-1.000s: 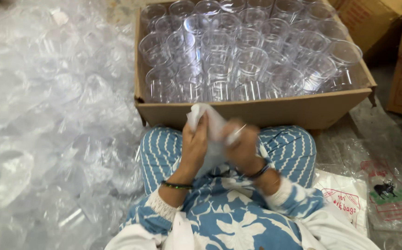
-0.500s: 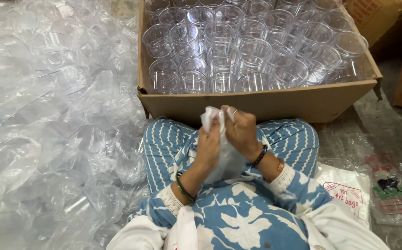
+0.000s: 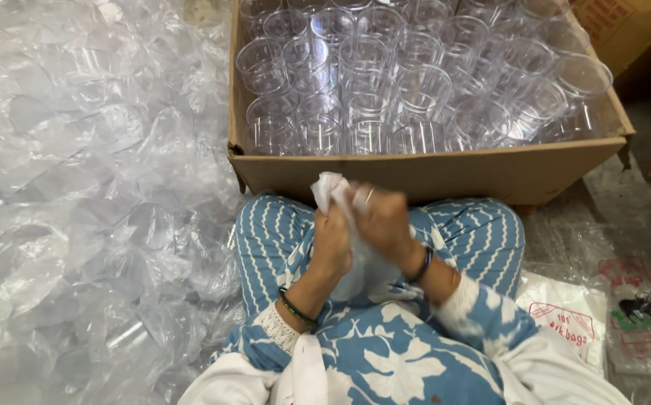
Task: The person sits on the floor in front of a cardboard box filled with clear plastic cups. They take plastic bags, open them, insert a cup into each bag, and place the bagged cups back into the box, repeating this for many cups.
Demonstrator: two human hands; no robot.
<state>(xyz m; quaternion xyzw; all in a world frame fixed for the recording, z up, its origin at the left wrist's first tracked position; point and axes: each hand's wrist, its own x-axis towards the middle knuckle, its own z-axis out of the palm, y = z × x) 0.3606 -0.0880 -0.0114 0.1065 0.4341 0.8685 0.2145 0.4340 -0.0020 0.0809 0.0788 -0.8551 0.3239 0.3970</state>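
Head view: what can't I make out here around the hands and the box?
- What the thin white bag wraps, if anything: both hands cover it; the right hand is blurred.
- Left hand: fingertips hidden in the bag.
- Cardboard box: far end cut by the top edge.
- Clear cups: count unclear, overlapping.

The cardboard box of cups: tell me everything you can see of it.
The cardboard box is brown, open-topped and sits on the floor right in front of the person's knees. It is packed with clear plastic cups, upright in close rows. Its near wall is plain; crumpled clear plastic lies against its left side.
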